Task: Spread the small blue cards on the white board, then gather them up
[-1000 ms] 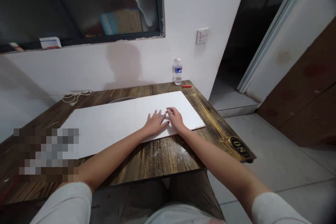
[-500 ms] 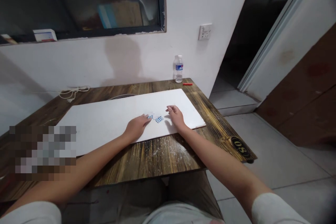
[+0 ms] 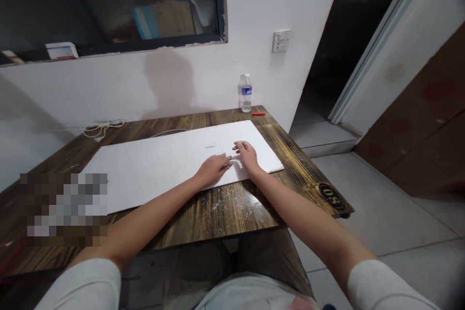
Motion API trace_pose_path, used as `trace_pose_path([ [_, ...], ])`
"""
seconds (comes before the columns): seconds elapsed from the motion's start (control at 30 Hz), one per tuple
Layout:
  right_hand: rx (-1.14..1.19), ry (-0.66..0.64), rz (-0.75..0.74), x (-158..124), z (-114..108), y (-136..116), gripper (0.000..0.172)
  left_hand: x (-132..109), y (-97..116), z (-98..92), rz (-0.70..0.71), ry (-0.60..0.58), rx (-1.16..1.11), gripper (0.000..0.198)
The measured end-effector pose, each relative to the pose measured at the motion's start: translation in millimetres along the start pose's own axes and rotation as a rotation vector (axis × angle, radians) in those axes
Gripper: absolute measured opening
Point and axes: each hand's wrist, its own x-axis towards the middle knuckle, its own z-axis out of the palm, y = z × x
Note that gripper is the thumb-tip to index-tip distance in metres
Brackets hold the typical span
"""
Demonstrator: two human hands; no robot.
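A long white board (image 3: 152,167) lies flat on a dark wooden table (image 3: 225,210). Both hands rest on the board's right part, close together. My left hand (image 3: 212,168) lies palm down with its fingers stretched towards the right hand. My right hand (image 3: 247,154) sits with its fingers spread and slightly curved, the fingertips on the board. The fingertips of the two hands nearly meet. Nothing shows in either hand; whatever lies under them is hidden. A small thin dark mark or item (image 3: 209,146) is on the board just beyond the left hand.
A water bottle (image 3: 246,92) and a small red item (image 3: 258,114) stand at the table's far right corner by the wall. A white cord (image 3: 103,128) lies at the back left. A wall socket (image 3: 281,40) is above. An open doorway and tiled floor (image 3: 363,193) lie to the right.
Half a second ago the left hand was pulled back and small blue pieces lay uncovered between the hands. The left hand has since slid right, and the pieces are out of sight.
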Motion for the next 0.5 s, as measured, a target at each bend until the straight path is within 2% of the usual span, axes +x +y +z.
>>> trace_pose_path([
  [0.13,0.033,0.009,0.009,-1.2,0.9,-1.2,0.03,-37.9,-5.7,-11.9,-0.038,0.044,0.132,0.027],
  [0.23,0.043,0.006,0.004,-2.5,3.8,0.0,0.033,-64.1,-8.2,-18.8,-0.201,0.062,0.247,0.031],
  [0.3,0.054,0.012,-0.003,-3.1,5.1,1.0,0.034,-72.9,-8.8,-20.7,-0.317,0.026,0.289,0.04],
  [0.4,0.062,0.01,-0.026,-3.6,5.9,1.5,0.034,-65.1,-13.2,-19.5,-0.475,-0.055,0.34,0.066],
  [0.5,0.046,-0.006,-0.046,-4.3,5.9,-0.4,0.031,-33.1,-25.7,-17.1,-0.62,-0.102,0.32,0.086],
])
